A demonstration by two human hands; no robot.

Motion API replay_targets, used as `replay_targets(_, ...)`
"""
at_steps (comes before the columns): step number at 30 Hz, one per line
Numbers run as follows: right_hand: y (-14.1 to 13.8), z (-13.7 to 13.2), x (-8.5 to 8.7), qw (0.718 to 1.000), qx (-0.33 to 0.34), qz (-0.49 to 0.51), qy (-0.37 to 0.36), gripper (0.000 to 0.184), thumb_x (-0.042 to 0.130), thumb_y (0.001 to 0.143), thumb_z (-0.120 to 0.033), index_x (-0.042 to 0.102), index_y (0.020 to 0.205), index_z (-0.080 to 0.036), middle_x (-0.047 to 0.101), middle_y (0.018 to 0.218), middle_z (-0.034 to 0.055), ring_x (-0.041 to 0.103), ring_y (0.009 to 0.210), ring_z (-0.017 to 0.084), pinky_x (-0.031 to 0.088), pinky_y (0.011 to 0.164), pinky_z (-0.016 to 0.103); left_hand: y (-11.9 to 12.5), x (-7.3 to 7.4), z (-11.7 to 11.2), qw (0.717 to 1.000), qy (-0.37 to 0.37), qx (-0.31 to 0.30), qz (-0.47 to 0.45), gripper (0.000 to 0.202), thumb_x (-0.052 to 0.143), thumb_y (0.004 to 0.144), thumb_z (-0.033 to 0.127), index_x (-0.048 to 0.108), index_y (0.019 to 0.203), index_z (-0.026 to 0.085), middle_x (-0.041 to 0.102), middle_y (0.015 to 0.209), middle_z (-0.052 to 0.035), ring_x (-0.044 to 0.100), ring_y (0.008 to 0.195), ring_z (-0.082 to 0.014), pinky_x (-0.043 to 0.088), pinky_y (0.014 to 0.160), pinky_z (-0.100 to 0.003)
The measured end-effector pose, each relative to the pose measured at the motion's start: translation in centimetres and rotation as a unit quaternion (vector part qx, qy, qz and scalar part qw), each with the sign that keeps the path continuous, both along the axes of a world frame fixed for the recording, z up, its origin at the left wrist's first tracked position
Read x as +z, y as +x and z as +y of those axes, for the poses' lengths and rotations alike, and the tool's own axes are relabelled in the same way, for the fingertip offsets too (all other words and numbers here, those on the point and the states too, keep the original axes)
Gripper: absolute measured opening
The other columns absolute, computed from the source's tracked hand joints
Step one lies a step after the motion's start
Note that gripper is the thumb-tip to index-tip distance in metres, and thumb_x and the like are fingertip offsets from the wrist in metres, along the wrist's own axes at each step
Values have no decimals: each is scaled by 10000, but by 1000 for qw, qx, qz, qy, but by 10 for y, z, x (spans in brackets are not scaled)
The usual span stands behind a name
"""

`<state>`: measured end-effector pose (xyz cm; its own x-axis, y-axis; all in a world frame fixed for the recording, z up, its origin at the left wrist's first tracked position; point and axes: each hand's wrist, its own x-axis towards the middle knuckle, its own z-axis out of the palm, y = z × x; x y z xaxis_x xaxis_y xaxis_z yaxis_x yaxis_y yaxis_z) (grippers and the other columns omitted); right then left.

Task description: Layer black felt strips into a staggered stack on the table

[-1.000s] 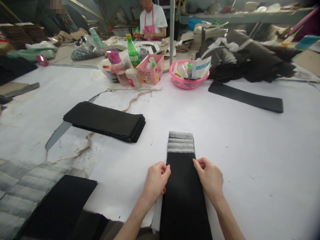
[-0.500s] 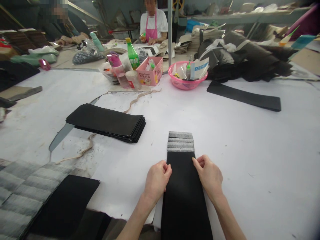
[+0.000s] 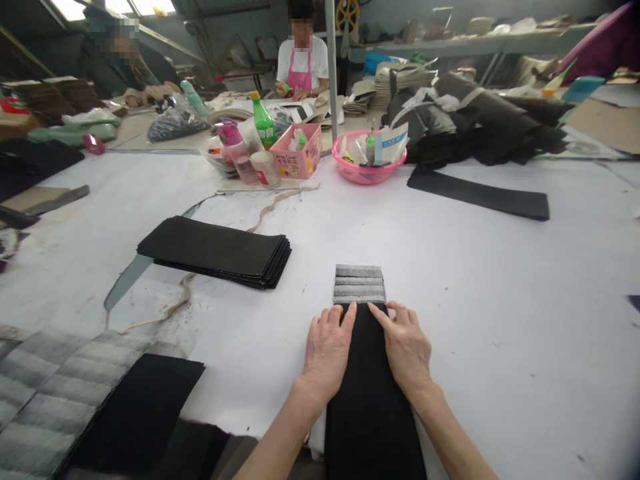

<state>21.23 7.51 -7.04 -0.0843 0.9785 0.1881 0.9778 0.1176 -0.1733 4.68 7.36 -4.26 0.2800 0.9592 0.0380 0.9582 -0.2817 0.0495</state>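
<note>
A long black strip of sheet material [image 3: 373, 413] lies in front of me on the white table covering. Beyond its far edge show several grey, fuzzy-looking bands [image 3: 359, 280], stepped one behind another. My left hand [image 3: 327, 347] rests on the strip's left side, fingers stretched out, a fingertip pressing close to that far edge. On the right side my right hand [image 3: 407, 343] does the same, its index finger pointing inward on the black surface. Both hands lie flat rather than gripping. A neat stack of black pieces [image 3: 215, 250] sits to the left.
Grey-banded sheets [image 3: 65, 387] and a black piece [image 3: 135, 407] lie at the near left. Farther back stand a pink box [image 3: 297, 157], a green bottle [image 3: 263, 120] and a pink basin [image 3: 370, 175]. Another black strip [image 3: 480, 193] lies back right. A person in a pink apron [image 3: 300, 79] sits opposite.
Both hands have gone from pinching the strip's side edges to lying on top with fingers extended near its far edge. The view has tilted up slightly.
</note>
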Motion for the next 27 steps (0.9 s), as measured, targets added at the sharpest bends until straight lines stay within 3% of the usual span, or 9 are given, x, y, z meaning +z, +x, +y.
replay_targets(7, -2, 0, 4, 996, 29, -87, -21, 473, 501, 922, -141, 520, 1336, -369, 525, 1273, 79, 505, 1006, 244, 482, 681, 299, 0, -6, 10, 997, 15, -53, 51, 529, 488, 902, 117, 382, 1406, 240, 531, 1076, -79, 513, 914, -217, 445, 746, -356)
replay_targets(17, 8, -5, 2, 997, 6, -72, -30, 453, 445, 928, -136, 531, 1340, -305, 537, 1248, 113, 502, 1010, 265, 489, 670, 330, -5, -13, 9, 998, 21, -42, 34, 480, 458, 901, 94, 406, 1376, 145, 539, 1083, -111, 505, 939, -237, 433, 770, -377)
replay_targets(23, 4, -1, 12, 999, -19, -41, -4, 431, 427, 940, -149, 532, 1338, -275, 516, 1290, 121, 501, 1088, 266, 463, 800, 352, -5, -11, 10, 998, 17, -61, 17, 508, 463, 862, 65, 407, 1364, 118, 533, 1098, -112, 500, 947, -240, 429, 777, -376)
replay_targets(27, -18, 4, 10, 998, 57, -25, 4, 467, 448, 935, -130, 505, 1359, -316, 491, 1353, 99, 447, 1225, 260, 394, 950, 386, -7, -8, 11, 998, 13, -54, 8, 530, 472, 861, 87, 391, 1379, 161, 527, 1108, -98, 494, 957, -243, 425, 789, -383)
